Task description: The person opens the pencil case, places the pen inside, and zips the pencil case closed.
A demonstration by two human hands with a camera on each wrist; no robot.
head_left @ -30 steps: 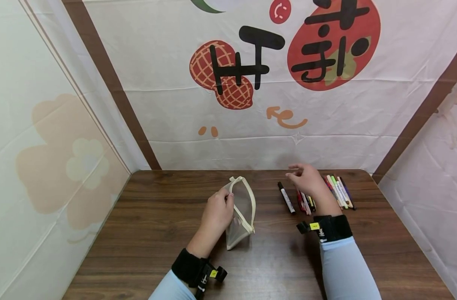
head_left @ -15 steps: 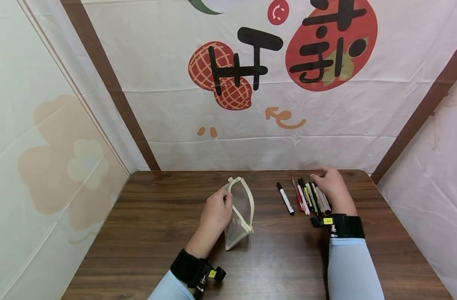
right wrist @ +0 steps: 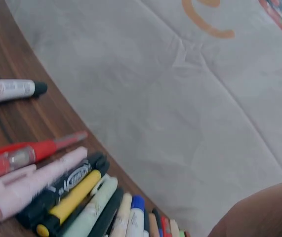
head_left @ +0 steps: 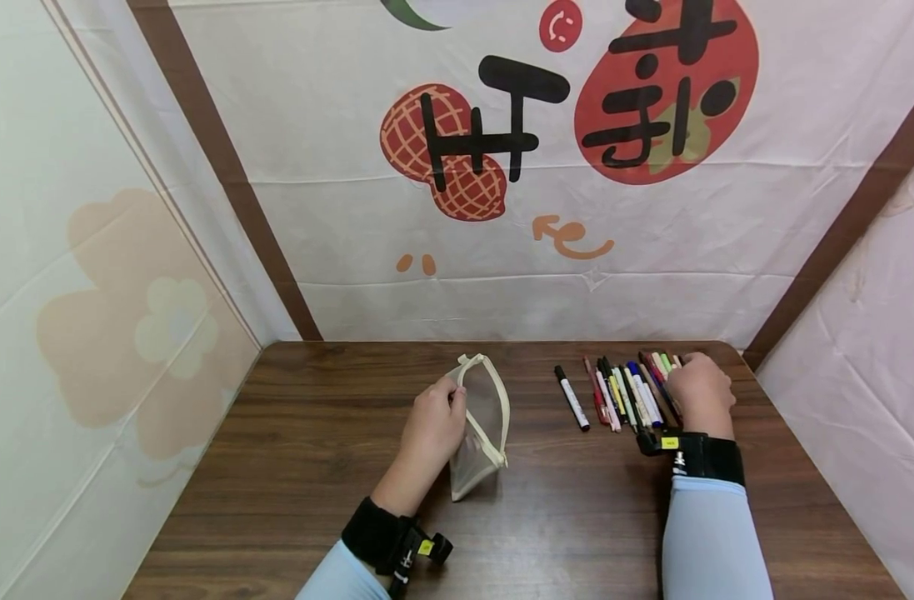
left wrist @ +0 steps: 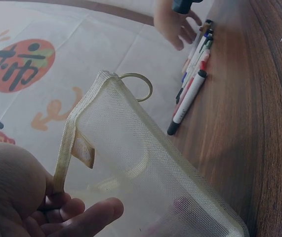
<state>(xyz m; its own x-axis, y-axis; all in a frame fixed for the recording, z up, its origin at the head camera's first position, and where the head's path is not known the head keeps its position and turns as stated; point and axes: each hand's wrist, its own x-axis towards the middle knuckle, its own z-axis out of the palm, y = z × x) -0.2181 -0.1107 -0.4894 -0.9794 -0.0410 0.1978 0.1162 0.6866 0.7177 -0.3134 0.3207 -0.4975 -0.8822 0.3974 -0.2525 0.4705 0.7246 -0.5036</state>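
While the pouch (head_left: pixel 480 432) gapes, pens (head_left: pixel 646 396) slant away leftward.

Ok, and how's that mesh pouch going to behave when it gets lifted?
The mesh pouch will probably flop or fold, as its walls look like thin, see-through netting. That same netting suggests it's light for its size. Its cream edging looks thicker, so the rim may keep its shape better than the walls.
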